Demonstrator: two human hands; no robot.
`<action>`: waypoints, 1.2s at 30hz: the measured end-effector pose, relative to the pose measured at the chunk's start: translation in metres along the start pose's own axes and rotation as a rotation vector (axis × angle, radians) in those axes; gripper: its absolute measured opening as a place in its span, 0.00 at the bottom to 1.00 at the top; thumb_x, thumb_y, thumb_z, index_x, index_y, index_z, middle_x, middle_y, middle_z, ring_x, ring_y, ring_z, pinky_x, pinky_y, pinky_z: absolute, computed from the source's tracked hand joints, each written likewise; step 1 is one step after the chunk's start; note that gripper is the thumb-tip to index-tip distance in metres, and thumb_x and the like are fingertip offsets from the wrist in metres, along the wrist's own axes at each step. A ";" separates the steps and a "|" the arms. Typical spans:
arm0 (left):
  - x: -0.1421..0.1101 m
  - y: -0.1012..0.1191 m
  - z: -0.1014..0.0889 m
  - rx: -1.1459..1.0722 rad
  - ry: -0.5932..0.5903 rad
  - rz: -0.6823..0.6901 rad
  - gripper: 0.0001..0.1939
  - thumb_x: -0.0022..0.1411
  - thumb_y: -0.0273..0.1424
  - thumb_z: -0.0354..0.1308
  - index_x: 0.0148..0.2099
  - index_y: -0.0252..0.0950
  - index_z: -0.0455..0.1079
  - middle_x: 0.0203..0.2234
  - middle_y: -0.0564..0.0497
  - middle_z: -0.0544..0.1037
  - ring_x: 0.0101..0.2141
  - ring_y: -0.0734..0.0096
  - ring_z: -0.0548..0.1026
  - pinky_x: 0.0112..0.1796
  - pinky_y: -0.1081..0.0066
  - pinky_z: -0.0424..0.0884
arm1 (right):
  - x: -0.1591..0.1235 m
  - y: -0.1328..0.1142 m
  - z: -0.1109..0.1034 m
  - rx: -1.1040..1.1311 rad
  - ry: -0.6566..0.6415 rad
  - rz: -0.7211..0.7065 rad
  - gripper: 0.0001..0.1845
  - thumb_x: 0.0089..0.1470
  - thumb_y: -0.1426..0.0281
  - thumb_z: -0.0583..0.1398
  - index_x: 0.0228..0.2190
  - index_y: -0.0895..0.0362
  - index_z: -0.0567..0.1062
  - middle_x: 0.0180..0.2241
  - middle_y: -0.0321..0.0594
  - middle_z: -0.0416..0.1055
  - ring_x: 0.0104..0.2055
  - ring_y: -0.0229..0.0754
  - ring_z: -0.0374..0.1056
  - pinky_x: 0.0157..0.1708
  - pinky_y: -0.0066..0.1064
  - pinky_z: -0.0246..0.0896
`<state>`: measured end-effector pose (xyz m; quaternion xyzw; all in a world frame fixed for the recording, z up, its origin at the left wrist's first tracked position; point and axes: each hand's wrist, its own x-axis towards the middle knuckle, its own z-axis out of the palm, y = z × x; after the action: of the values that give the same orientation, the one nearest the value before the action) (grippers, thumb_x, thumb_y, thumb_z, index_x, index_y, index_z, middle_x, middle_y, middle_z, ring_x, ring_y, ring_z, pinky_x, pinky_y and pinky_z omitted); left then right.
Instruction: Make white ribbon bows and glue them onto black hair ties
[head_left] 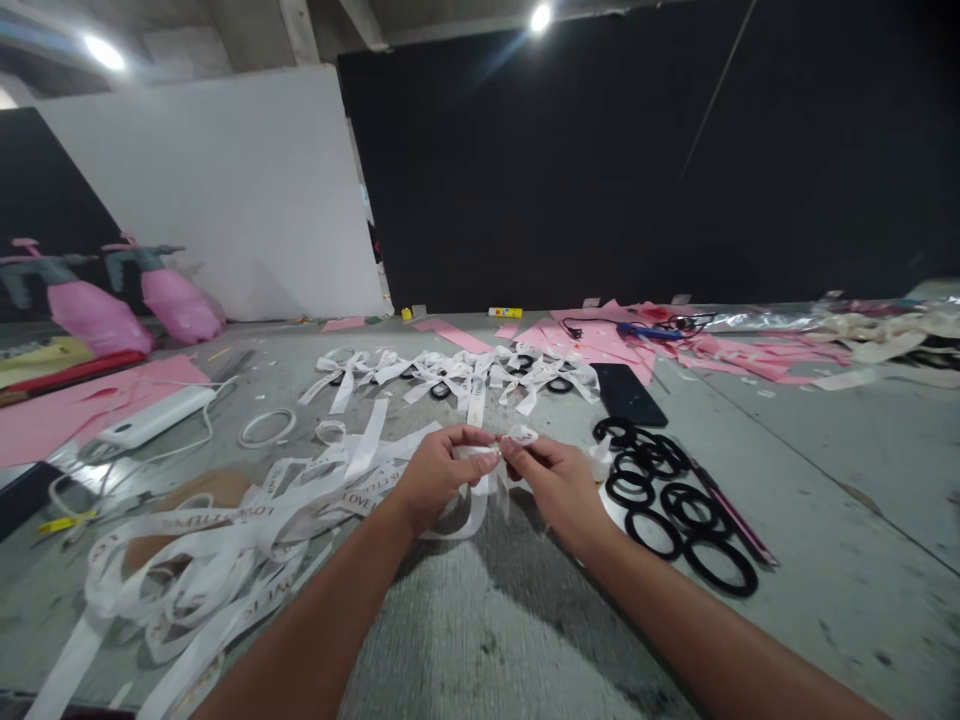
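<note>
Both hands meet over the middle of the table, thumbs and fingers pinched together around a white printed ribbon. My left hand is closed on the ribbon from the left. From the right, my right hand pinches the same ribbon, whose loop sticks up above the fingertips. Loose ends hang below the hands toward the table. Whether a hair tie is inside the ribbon is hidden by the fingers. Left of the hands lies a tangled pile of white lettered ribbon. Several black hair ties lie to the right.
Behind the hands is a row of ribbon bows on black ties. A black phone and a pen lie right. A white power strip and pink spray bottles stand left. Pink paper is scattered behind.
</note>
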<state>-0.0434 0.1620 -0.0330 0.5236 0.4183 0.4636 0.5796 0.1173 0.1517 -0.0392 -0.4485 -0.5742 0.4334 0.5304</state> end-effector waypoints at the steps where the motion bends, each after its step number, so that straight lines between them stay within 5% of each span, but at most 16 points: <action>1: 0.001 -0.001 0.001 -0.059 0.039 0.002 0.20 0.44 0.36 0.72 0.39 0.34 0.75 0.24 0.55 0.73 0.22 0.81 0.65 0.26 0.75 0.61 | 0.000 0.000 0.001 0.082 0.016 0.046 0.17 0.51 0.57 0.64 0.22 0.58 0.76 0.20 0.36 0.69 0.25 0.37 0.63 0.27 0.30 0.57; 7: 0.004 -0.009 0.007 -0.242 0.070 -0.008 0.19 0.44 0.38 0.72 0.37 0.32 0.77 0.22 0.54 0.73 0.21 0.81 0.63 0.25 0.76 0.59 | -0.004 -0.002 0.007 0.501 0.057 0.272 0.16 0.38 0.61 0.72 0.28 0.57 0.78 0.27 0.37 0.75 0.29 0.40 0.71 0.29 0.29 0.64; 12: 0.004 -0.012 0.007 -0.160 0.098 0.010 0.18 0.44 0.40 0.71 0.33 0.31 0.77 0.21 0.52 0.74 0.22 0.79 0.65 0.25 0.75 0.59 | -0.006 -0.003 0.007 0.420 0.030 0.225 0.19 0.42 0.59 0.70 0.36 0.57 0.80 0.27 0.38 0.76 0.29 0.39 0.70 0.30 0.29 0.64; 19: 0.003 -0.009 0.011 -0.236 0.120 0.002 0.17 0.44 0.41 0.70 0.28 0.32 0.73 0.17 0.56 0.67 0.20 0.78 0.64 0.24 0.74 0.61 | -0.007 -0.002 0.008 0.329 0.043 0.253 0.18 0.44 0.58 0.69 0.34 0.58 0.82 0.21 0.36 0.72 0.24 0.39 0.65 0.24 0.30 0.59; 27: 0.006 -0.010 0.012 -0.279 0.247 -0.011 0.18 0.41 0.39 0.71 0.23 0.33 0.69 0.15 0.58 0.64 0.18 0.82 0.60 0.21 0.76 0.57 | -0.018 -0.002 0.015 0.087 0.128 -0.076 0.08 0.51 0.69 0.62 0.31 0.53 0.83 0.30 0.38 0.74 0.33 0.42 0.68 0.33 0.32 0.62; 36: 0.009 -0.002 0.011 -0.219 0.379 0.062 0.18 0.39 0.39 0.72 0.21 0.32 0.69 0.12 0.59 0.63 0.17 0.83 0.57 0.21 0.77 0.52 | -0.016 -0.010 0.018 -0.028 0.120 -0.208 0.09 0.49 0.72 0.60 0.27 0.52 0.83 0.29 0.39 0.76 0.32 0.43 0.70 0.31 0.32 0.64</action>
<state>-0.0307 0.1686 -0.0343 0.3738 0.4505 0.6141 0.5294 0.0997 0.1334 -0.0338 -0.4189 -0.5908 0.3404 0.5997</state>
